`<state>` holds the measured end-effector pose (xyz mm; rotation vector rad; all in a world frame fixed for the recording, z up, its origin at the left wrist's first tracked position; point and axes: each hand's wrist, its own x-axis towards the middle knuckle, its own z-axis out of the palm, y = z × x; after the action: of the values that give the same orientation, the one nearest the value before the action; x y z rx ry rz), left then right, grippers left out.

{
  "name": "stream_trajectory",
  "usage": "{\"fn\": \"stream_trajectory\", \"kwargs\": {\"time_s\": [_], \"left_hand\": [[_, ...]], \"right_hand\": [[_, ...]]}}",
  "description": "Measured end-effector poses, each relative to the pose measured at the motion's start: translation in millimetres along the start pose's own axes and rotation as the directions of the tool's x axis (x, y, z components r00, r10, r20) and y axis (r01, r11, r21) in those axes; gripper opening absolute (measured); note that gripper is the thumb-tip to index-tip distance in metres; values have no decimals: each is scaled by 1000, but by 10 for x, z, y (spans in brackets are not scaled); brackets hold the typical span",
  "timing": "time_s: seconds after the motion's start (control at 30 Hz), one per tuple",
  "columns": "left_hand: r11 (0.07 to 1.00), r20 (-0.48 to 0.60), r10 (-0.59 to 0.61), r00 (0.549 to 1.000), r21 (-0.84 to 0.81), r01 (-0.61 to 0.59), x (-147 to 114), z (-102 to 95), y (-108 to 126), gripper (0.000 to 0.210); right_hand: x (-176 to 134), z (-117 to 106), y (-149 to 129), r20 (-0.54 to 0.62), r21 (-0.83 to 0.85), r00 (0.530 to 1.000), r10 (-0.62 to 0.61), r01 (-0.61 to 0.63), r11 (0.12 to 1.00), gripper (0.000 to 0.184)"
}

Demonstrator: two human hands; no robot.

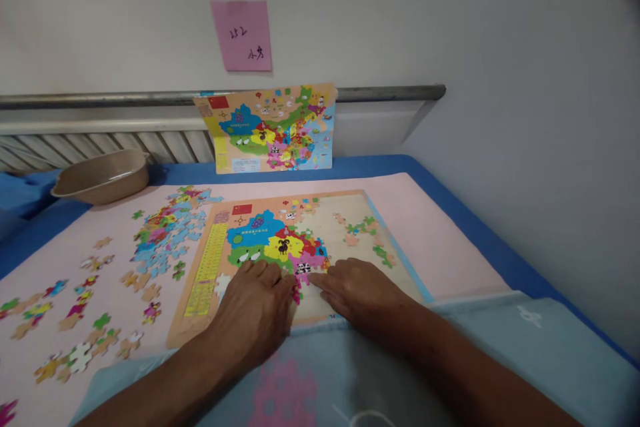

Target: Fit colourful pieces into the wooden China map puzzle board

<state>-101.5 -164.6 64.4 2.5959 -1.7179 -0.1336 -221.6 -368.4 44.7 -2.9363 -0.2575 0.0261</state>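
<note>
A partly filled map jigsaw puzzle (313,230) lies in its frame before me, with blue, yellow, green and pink areas joined together. My left hand (260,297) is closed at the lower edge of the joined area, its fingertips at a pink jigsaw piece (297,291). My right hand (353,287) bends over the board from the other side, and its index fingertip touches the pink pieces just below the panda picture (303,268). The fingers partly cover the pieces under them. Several loose green and orange pieces (370,227) lie on the bare right part of the board.
Loose jigsaw pieces (167,227) are heaped and scattered left of the board. A printed reference map (270,130) leans against a metal rail (390,93). A brown plastic basin (103,177) stands at the back left. Light-blue cloth (480,340) lies along the near edge.
</note>
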Motion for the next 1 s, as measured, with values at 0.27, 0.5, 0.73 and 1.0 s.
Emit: {"fn": "stream_trajectory", "kwargs": {"time_s": [0.27,0.5,0.73,1.0], "left_hand": [[1000,3,6,1000,11,-6,11,14,16,26],[1000,4,-1,1000,11,1,33,-11,60,27],[1000,-43,-13,999,8,13,28,24,84,25],[1000,-70,-14,997,-13,13,21,44,97,25]], "right_hand": [[6,-21,-6,3,-18,1000,0,1,1000,22],[15,-5,6,4,-27,1000,-6,6,1000,20],[16,-1,16,-4,-36,1000,-21,21,999,17],[23,-25,-4,7,-38,1000,-8,8,999,21]]}}
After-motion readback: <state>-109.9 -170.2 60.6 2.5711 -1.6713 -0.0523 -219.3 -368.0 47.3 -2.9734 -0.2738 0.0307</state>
